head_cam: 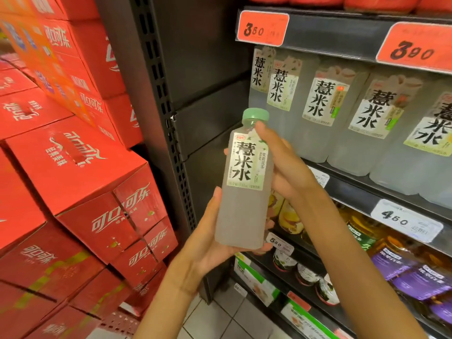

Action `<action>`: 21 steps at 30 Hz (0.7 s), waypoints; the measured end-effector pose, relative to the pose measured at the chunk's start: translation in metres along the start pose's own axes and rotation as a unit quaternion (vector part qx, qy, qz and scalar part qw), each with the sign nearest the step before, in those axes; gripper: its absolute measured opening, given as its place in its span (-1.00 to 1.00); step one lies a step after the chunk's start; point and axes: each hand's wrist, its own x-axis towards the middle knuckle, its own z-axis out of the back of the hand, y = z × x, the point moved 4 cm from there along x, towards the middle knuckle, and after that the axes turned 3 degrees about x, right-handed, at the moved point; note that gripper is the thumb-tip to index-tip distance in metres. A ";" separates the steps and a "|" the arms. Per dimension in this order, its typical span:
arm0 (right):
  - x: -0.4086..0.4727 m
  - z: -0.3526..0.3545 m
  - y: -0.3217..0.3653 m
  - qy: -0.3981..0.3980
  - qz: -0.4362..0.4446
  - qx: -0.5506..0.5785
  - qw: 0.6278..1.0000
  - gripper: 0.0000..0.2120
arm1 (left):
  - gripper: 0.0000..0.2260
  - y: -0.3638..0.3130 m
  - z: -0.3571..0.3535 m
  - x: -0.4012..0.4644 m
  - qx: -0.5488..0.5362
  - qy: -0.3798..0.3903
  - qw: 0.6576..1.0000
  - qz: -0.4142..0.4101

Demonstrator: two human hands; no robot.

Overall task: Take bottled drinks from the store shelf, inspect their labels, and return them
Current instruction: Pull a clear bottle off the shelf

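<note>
A cloudy white bottled drink with a green cap and a pale label in black characters is held upright in front of the shelf, label facing me. My left hand cups its base from below, thumb up the left side. My right hand grips the upper part from behind, thumb on the shoulder just under the cap. A row of matching bottles stands on the shelf to the right, their caps hidden behind the price rail.
Orange price tags hang on the upper rail. Lower shelves hold yellow, green and purple bottles and small jars. Stacked red cola cartons fill the left. A dark perforated upright separates them. Tiled floor shows below.
</note>
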 end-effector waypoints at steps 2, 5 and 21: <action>0.002 0.000 0.003 -0.003 0.040 -0.015 0.999 -0.61 | -0.46 -0.007 0.007 -0.002 0.093 -0.058 0.994 -0.028; 0.002 -0.002 0.007 0.007 0.082 -0.012 0.997 -0.67 | -0.53 -0.013 0.008 -0.006 0.239 -0.130 0.960 -0.061; -0.024 -0.028 0.036 0.165 0.203 -0.179 0.948 -0.57 | -0.46 -0.036 0.002 0.004 0.439 -0.181 0.862 -0.178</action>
